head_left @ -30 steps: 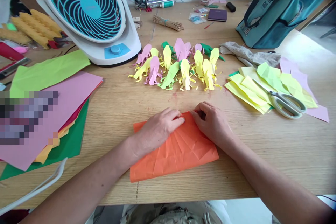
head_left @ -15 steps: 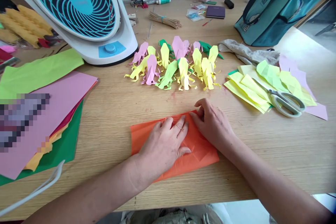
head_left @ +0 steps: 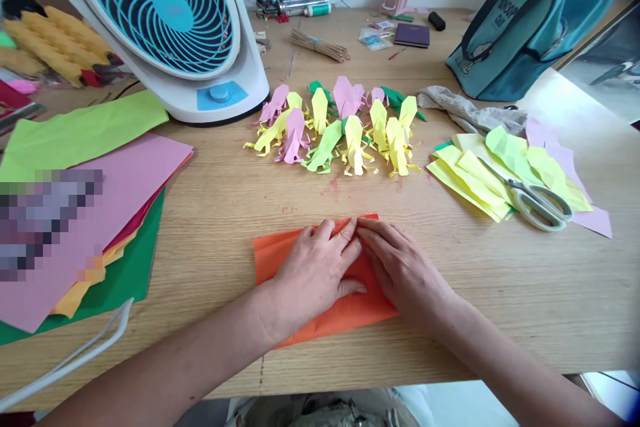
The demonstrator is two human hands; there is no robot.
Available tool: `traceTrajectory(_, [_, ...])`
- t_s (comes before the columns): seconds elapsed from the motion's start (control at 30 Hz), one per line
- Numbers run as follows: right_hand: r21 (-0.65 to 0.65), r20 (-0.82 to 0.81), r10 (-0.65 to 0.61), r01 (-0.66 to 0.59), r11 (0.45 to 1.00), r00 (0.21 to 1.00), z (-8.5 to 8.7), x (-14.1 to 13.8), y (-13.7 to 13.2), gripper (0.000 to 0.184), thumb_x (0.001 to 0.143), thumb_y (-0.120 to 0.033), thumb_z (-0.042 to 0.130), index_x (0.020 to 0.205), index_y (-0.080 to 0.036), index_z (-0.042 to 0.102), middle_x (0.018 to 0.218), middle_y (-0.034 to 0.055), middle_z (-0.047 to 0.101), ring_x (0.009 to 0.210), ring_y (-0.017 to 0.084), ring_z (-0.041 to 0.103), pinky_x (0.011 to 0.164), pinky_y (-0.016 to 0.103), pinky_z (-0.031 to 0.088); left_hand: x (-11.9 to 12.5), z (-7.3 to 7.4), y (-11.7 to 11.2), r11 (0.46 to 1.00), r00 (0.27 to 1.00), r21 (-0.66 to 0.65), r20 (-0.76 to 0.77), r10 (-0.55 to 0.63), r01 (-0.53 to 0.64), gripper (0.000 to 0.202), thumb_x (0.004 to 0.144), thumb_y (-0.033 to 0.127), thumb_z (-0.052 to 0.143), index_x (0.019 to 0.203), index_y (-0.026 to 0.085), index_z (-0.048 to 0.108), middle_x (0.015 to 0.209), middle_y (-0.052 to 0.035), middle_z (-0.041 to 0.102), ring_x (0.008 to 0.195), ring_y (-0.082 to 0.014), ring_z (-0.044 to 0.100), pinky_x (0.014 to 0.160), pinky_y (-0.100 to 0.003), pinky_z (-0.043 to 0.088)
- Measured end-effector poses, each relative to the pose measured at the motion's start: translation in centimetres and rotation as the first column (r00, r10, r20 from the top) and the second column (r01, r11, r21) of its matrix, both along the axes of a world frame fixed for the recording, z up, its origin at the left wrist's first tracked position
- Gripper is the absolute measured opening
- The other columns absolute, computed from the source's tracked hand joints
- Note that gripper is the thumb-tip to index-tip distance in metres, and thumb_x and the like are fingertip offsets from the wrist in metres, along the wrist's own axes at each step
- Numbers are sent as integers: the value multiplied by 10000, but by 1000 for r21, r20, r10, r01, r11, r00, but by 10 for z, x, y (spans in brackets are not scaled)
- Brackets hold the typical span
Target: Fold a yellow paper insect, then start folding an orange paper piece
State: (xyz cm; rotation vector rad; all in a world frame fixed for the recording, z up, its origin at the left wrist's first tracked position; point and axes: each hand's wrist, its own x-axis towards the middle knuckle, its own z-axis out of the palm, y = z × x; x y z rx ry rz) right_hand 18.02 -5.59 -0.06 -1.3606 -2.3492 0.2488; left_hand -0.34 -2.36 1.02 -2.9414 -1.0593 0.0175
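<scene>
Where both palms press flat and open upon it, clasping nothing, the creased orange paper sheet (head_left: 273,255) lies at the near middle of the pale wooden table (head_left: 500,287), left hand (head_left: 313,273) and right hand (head_left: 403,270) meeting at the fingertips. Judged light, limp, easily torn; best pinched at a free corner. Bare wood all round; small folded paper figures (head_left: 345,133) beyond, grey-handled scissors (head_left: 543,203) well right.

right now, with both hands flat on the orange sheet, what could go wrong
The left hand and right hand press the orange sheet side by side; a slip could skew the crease. The fan faces the table: whether it runs is unclear, but a draught might lift the sheet or scatter the folded paper figures beyond it.
</scene>
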Motion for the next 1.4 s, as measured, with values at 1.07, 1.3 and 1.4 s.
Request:
traceTrajectory(1.07, [50,82,10,-14,999,997,-20,10,2,467,954,-168,445,1420,-181,468,1399,133,548,1183,282,576,1013,463,483,-38,-17,-30,974,983,-151,59,177,-166,858,866,756,344,1513,192,328,1637,-110,189,1492,-372,143,1135,-645,245])
traceTrajectory(1.3, [51,86,25,-29,998,996,-18,10,2,479,955,-170,441,1434,-189,450,1410,137,535,1174,286,577,995,466,489,-42,-16,-27,971,985,-189,70,161,-145,857,870,756,332,1523,201,301,1645,-90,152,1504,-353,127,1159,-639,204])
traceTrajectory(1.4, [55,91,17,-22,998,996,-18,10,2,475,956,-176,442,1430,-192,458,1406,136,541,1161,288,586,982,467,496,-43,-14,-26,968,986,-210,69,152,-134,877,864,760,337,1532,195,278,1644,-95,151,1508,-348,121,1158,-648,205])
